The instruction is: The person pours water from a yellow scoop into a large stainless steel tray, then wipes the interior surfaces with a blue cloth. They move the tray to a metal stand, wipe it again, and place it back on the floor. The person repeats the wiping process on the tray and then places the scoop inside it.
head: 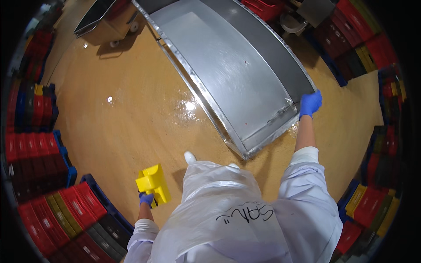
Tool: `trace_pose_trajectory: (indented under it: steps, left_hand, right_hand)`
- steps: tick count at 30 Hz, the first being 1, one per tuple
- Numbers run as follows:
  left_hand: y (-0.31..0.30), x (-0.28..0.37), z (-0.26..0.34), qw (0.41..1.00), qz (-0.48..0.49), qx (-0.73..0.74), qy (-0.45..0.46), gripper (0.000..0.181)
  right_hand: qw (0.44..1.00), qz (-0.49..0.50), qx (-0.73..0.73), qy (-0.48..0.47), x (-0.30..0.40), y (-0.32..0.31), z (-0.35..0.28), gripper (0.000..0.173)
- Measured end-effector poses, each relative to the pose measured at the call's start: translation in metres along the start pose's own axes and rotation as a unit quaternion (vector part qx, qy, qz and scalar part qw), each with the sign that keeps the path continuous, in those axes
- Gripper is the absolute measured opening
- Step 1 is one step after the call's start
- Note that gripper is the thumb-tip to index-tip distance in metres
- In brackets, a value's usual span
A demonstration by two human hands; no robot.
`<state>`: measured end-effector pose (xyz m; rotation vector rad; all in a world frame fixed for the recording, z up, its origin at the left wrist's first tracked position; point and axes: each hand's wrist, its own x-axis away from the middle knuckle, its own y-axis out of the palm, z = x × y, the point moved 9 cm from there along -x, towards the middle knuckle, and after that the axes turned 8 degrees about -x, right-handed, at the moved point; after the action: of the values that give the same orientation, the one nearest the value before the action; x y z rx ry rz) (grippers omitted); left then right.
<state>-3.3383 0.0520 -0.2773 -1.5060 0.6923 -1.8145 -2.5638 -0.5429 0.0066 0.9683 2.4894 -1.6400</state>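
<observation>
In my left hand [146, 198], gloved in blue, is a yellow plastic scoop [154, 184], held out low at my left side above the floor. My right hand [310, 101], also in a blue glove, is closed around the rim at the near right corner of a large stainless steel trough table [227, 65]. A few small specks and a wet patch near the closer end show on the metal bottom. A white apron covers my front, and the tips of white boots stick out below it.
A wheeled metal tub cart [110, 31] stands beyond the table at the upper left. Stacked red, yellow and dark crates [62, 213] on blue pallets line both sides. The tan floor [131, 98] has shiny wet spots. A white basin [292, 23] is at the upper right.
</observation>
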Motion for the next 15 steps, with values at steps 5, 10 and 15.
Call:
trace_pose_trajectory:
  steps: [5,10,15]
  left_hand:
    - [-0.032,-0.049,0.093,0.958,-0.205,-0.161,-0.123,0.056]
    - [-0.082,-0.147,0.145,0.935,-0.243,-0.254,-0.044,0.046]
    - [-0.120,-0.194,0.274,0.960,-0.176,-0.210,-0.049,0.044]
  right_hand:
    - [0.964,-0.156,-0.159,-0.146,0.017,0.135,-0.038,0.023]
    - [0.950,-0.230,-0.204,-0.047,0.050,0.257,-0.104,0.026]
    - [0.956,-0.235,-0.176,0.005,0.036,0.366,-0.136,0.033]
